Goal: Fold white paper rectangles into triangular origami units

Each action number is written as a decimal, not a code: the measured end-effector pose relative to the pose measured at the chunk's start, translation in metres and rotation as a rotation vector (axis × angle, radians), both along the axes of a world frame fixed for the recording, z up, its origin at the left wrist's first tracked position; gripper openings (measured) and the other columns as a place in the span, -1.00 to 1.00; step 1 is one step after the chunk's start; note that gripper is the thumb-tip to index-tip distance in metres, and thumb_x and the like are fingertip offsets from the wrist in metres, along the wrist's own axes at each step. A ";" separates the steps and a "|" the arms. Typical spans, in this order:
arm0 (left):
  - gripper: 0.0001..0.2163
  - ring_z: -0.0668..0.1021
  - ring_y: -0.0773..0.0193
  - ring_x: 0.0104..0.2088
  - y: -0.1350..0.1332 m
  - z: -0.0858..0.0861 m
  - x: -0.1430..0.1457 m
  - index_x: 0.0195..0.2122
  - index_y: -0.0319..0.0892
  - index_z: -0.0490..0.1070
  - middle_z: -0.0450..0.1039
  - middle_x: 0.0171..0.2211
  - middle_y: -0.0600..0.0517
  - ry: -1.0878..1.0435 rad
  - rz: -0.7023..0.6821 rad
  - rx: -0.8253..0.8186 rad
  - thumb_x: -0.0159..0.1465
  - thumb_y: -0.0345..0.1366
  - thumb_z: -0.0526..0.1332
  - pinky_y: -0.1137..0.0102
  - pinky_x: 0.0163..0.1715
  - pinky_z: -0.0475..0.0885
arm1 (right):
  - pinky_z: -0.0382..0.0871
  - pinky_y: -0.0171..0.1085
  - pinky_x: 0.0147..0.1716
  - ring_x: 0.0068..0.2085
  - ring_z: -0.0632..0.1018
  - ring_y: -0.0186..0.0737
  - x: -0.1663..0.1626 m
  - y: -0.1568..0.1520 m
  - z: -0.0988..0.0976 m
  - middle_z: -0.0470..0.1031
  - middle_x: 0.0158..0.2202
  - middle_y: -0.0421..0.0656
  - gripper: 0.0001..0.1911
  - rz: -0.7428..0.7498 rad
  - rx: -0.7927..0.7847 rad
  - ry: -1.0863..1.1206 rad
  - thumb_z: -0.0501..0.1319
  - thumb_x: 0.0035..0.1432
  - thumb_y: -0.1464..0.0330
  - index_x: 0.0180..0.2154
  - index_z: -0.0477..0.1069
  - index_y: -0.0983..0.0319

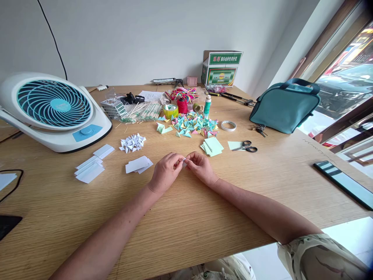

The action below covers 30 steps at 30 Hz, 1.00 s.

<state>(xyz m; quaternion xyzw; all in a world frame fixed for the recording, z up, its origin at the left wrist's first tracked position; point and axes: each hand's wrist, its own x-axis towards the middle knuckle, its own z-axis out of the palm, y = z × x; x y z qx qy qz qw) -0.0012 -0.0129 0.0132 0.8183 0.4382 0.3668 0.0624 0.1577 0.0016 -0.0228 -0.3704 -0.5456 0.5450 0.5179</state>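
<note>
My left hand (166, 170) and my right hand (201, 167) meet above the table, fingertips pinched together. Between them is a small piece of white paper (184, 163), mostly hidden by the fingers. Left of my hands lies a short stack of white paper slips (136, 165), with a fanned stack of white slips (91, 169) farther left. Beyond these sits a heap of small folded white paper pieces (133, 143). To the right are green paper squares (212, 146) and black-handled scissors (246, 146) resting on a pale green sheet.
A white and blue fan (58, 109) stands at the left. Colored folded paper pieces (192, 124), a tape roll (228, 125), thin sticks (145, 111) and a glue bottle (207, 105) lie farther back. A teal bag (284, 105), keys (260, 130) and a phone (344, 184) are at right.
</note>
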 end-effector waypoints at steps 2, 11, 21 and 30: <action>-0.89 0.46 0.30 -0.35 -0.001 0.000 0.001 -0.30 -0.17 0.41 0.45 -0.36 0.03 0.025 0.003 0.002 0.27 -0.47 0.12 0.42 -0.34 0.31 | 0.33 -0.32 -0.46 -0.48 0.43 -0.34 0.000 0.000 0.000 0.41 -0.50 -0.22 -0.68 -0.005 0.003 -0.014 0.31 0.04 0.12 -0.41 0.33 0.23; -0.84 0.46 0.35 -0.44 0.006 0.001 0.003 -0.39 -0.19 0.47 0.50 -0.44 0.06 -0.258 0.008 -0.278 0.27 -0.29 0.14 0.46 -0.40 0.34 | 0.32 -0.33 -0.46 -0.48 0.43 -0.34 0.000 -0.003 0.002 0.40 -0.50 -0.23 -0.68 -0.038 0.067 -0.034 0.27 0.09 0.12 -0.41 0.31 0.22; -0.79 0.45 0.34 -0.49 0.012 -0.005 -0.002 -0.42 -0.18 0.49 0.49 -0.49 0.06 -0.405 -0.048 -0.472 0.23 -0.16 0.20 0.46 -0.47 0.35 | 0.35 -0.31 -0.43 -0.46 0.43 -0.33 0.001 -0.002 -0.002 0.41 -0.48 -0.21 -0.68 -0.033 0.112 -0.065 0.26 0.11 0.10 -0.40 0.33 0.22; -0.88 0.44 0.34 -0.43 0.006 0.001 0.002 -0.45 -0.18 0.39 0.41 -0.43 0.05 -0.182 0.036 -0.154 0.24 -0.38 0.16 0.45 -0.42 0.32 | 0.35 -0.30 -0.42 -0.45 0.45 -0.32 0.000 -0.005 0.003 0.43 -0.47 -0.19 -0.66 -0.032 0.076 -0.059 0.27 0.08 0.09 -0.40 0.34 0.24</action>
